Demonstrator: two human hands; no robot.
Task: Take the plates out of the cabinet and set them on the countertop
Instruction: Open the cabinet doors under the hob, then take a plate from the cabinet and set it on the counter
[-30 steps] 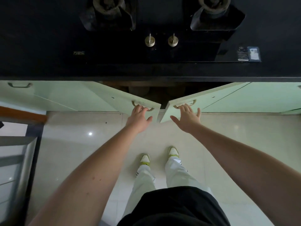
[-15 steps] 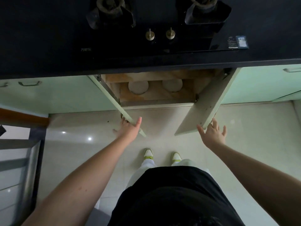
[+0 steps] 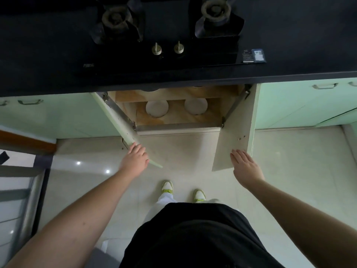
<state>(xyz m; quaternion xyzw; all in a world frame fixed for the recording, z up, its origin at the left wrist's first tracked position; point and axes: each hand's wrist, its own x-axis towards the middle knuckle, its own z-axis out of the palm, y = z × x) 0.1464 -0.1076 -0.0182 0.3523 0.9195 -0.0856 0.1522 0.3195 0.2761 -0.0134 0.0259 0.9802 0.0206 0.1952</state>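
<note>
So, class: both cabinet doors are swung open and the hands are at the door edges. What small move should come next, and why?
Probably let go of the left door and reach the left hand in for the left plate. Both doors stand wide, two plates lie exposed on the lower shelf, and the right hand is open and holds nothing.

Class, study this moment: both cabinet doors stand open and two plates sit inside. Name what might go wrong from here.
1. The two plates sit low and deep under the dark countertop; lifting them out, a plate might knock its edge.
2. The left door and right door jut into the floor space beside the legs; a knee might hit one.
3. The hob fills the middle of the countertop, so plates need setting to one side.
</note>
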